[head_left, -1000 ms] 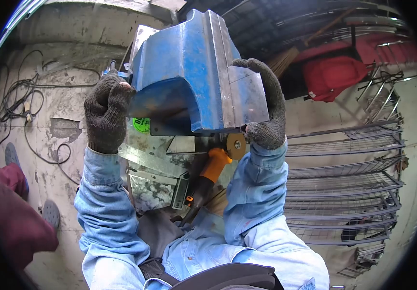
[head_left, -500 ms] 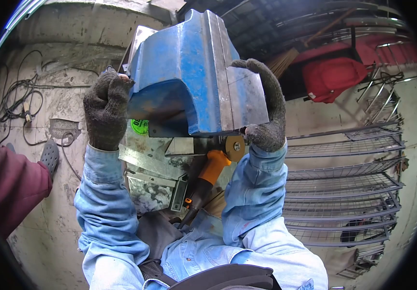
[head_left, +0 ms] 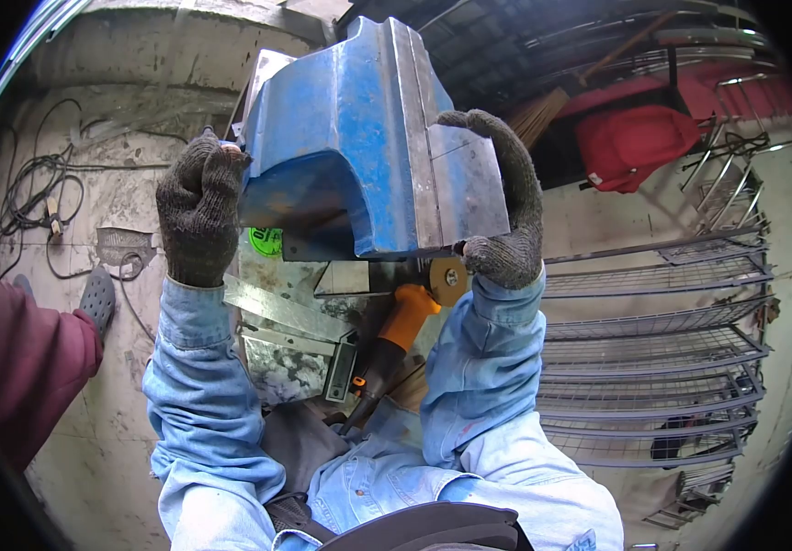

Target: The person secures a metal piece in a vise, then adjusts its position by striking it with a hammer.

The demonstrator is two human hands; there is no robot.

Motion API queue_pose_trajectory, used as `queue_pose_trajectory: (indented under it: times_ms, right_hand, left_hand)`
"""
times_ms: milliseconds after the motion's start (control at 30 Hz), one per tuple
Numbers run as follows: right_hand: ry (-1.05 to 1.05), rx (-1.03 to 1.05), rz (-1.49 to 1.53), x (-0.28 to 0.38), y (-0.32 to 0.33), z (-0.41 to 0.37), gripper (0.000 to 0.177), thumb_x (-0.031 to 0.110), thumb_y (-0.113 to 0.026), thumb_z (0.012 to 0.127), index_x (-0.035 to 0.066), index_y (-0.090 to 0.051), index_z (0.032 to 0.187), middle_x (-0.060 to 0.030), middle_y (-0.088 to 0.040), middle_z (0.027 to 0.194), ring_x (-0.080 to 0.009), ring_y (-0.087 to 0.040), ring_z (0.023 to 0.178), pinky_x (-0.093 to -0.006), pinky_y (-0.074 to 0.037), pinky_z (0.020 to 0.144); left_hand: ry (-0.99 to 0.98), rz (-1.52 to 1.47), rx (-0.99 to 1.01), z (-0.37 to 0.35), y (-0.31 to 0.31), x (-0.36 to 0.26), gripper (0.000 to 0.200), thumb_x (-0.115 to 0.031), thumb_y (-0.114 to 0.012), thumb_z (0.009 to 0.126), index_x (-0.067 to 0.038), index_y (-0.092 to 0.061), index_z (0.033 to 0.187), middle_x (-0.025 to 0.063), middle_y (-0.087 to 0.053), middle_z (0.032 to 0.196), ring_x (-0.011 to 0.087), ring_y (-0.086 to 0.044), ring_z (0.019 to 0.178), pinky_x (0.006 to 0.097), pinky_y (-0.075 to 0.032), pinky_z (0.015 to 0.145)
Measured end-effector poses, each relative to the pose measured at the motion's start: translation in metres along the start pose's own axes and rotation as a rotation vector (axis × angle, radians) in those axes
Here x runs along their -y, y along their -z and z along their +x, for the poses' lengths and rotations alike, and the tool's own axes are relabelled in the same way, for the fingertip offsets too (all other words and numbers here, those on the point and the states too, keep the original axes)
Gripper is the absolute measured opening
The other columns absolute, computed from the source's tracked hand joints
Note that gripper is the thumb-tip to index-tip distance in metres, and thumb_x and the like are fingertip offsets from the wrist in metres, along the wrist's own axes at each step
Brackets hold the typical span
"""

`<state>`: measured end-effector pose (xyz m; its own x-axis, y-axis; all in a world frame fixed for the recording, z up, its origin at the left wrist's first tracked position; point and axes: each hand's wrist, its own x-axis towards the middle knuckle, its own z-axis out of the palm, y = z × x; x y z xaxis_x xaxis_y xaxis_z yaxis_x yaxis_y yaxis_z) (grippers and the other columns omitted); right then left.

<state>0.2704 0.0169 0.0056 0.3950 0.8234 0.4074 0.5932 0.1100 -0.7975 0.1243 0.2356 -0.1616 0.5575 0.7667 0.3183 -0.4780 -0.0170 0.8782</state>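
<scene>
A bulky blue sheet-metal part (head_left: 322, 110) with an arched cutout is held up before me. Its right end carries a bare grey steel plate (head_left: 469, 188) with a thin line across it. My left hand (head_left: 198, 211), in a dark knit glove, is closed at the part's left edge, thumb on top. Around the grey plate's outer edge curls my gloved right hand (head_left: 520, 207), fingers above and thumb below. Beneath the part lies an orange and black angle grinder (head_left: 402, 317), its tan disc (head_left: 448, 280) close to my right wrist.
A steel square (head_left: 341, 367) and flat metal pieces (head_left: 286, 308) lie below. Wire racks (head_left: 644, 340) stand on the right, with a red bag (head_left: 635, 147) behind. Black cable (head_left: 19, 202) coils on the left floor, near another person's leg (head_left: 28, 358) and grey clog (head_left: 96, 298).
Both hands keep their hold on the blue part, which has shifted very slightly left. The other person's leg is a little lower and further right.
</scene>
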Motion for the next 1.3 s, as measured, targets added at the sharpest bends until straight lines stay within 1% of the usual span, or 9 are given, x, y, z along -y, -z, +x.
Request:
queue_pose_trajectory:
  times_ms: [67,200,600,700,800,867,967,1067,1300]
  right_hand:
    - [-0.002,-0.003,-0.012,0.0001,-0.0005,-0.0008,0.11,0.041,-0.094,0.056,-0.001,-0.043,0.143,-0.0237,-0.051,0.139,-0.0363,-0.048,0.133,-0.0487,-0.036,0.114]
    - [0.0,-0.017,-0.008,0.0008,-0.0033,-0.0007,0.112,0.044,-0.094,0.055,0.0,-0.043,0.144,-0.0225,-0.051,0.139,-0.0364,-0.047,0.134,-0.0496,-0.036,0.115]
    - [0.0,-0.008,0.026,-0.0009,-0.0034,-0.002,0.11,0.041,-0.094,0.057,-0.001,-0.042,0.144,-0.0233,-0.05,0.14,-0.0369,-0.047,0.134,-0.0508,-0.037,0.114]
    - [0.019,0.016,0.008,-0.003,-0.0001,-0.0009,0.109,0.04,-0.094,0.058,-0.001,-0.042,0.144,-0.0235,-0.05,0.14,-0.037,-0.047,0.134,-0.0505,-0.037,0.114]
    - [0.009,0.017,-0.053,0.0,0.0009,-0.0004,0.108,0.039,-0.094,0.058,-0.001,-0.042,0.144,-0.0235,-0.051,0.14,-0.037,-0.047,0.134,-0.0498,-0.036,0.114]
    - [0.006,0.008,-0.045,0.0006,-0.0001,-0.0017,0.107,0.038,-0.094,0.058,-0.001,-0.043,0.144,-0.0233,-0.051,0.14,-0.0368,-0.048,0.134,-0.0496,-0.036,0.114]
    - [0.013,0.006,-0.037,-0.0011,-0.0002,-0.0008,0.107,0.038,-0.094,0.057,0.0,-0.043,0.143,-0.0229,-0.051,0.139,-0.0364,-0.048,0.133,-0.0492,-0.036,0.114]
    - [0.013,0.008,-0.044,-0.0029,0.0015,-0.0018,0.107,0.039,-0.094,0.057,0.0,-0.043,0.143,-0.0225,-0.051,0.139,-0.0359,-0.048,0.133,-0.0491,-0.037,0.114]
    - [-0.008,-0.007,-0.015,-0.0009,-0.001,-0.0022,0.109,0.042,-0.095,0.056,0.001,-0.044,0.143,-0.0219,-0.051,0.14,-0.0354,-0.048,0.134,-0.0489,-0.037,0.114]
  left_hand:
    - [-0.006,-0.05,-0.034,-0.0007,-0.0025,0.0007,0.019,-0.013,-0.061,0.1,0.004,-0.068,0.094,0.004,-0.064,0.083,0.0095,-0.057,0.078,0.0265,-0.048,0.071]
    - [-0.029,-0.033,-0.02,-0.0004,-0.0018,0.0002,0.02,-0.013,-0.061,0.1,0.004,-0.068,0.095,0.0043,-0.064,0.084,0.01,-0.057,0.079,0.0263,-0.048,0.071]
    - [-0.038,0.005,-0.007,-0.0002,-0.001,-0.0006,0.02,-0.014,-0.06,0.101,0.004,-0.068,0.096,0.0052,-0.065,0.086,0.0109,-0.059,0.08,0.027,-0.049,0.073]
    - [-0.016,-0.039,-0.015,-0.0002,-0.0015,-0.0016,0.021,-0.014,-0.06,0.101,0.004,-0.068,0.094,0.0048,-0.064,0.085,0.0109,-0.057,0.078,0.0272,-0.048,0.071]
    - [-0.054,-0.003,0.0,-0.0003,-0.0011,-0.0025,0.021,-0.015,-0.06,0.101,0.004,-0.067,0.092,0.0033,-0.062,0.083,0.0101,-0.054,0.074,0.0264,-0.046,0.069]
    - [0.016,-0.03,-0.001,-0.0013,-0.0011,-0.0052,0.022,-0.014,-0.06,0.101,0.003,-0.066,0.09,0.0016,-0.06,0.081,0.0089,-0.051,0.073,0.0258,-0.044,0.068]
    - [-0.016,-0.054,-0.007,-0.0017,-0.0033,-0.0036,0.022,-0.015,-0.06,0.101,0.003,-0.066,0.09,0.0004,-0.059,0.08,0.0074,-0.05,0.072,0.0248,-0.043,0.066]
    - [-0.032,-0.004,-0.005,-0.0004,-0.0024,-0.0058,0.021,-0.014,-0.061,0.1,0.003,-0.066,0.09,-0.0002,-0.058,0.079,0.0067,-0.049,0.072,0.0245,-0.042,0.065]
    - [-0.013,-0.05,-0.017,-0.0007,-0.0022,-0.0031,0.02,-0.013,-0.062,0.1,0.003,-0.066,0.09,0.0006,-0.06,0.078,0.0073,-0.051,0.073,0.0253,-0.044,0.066]
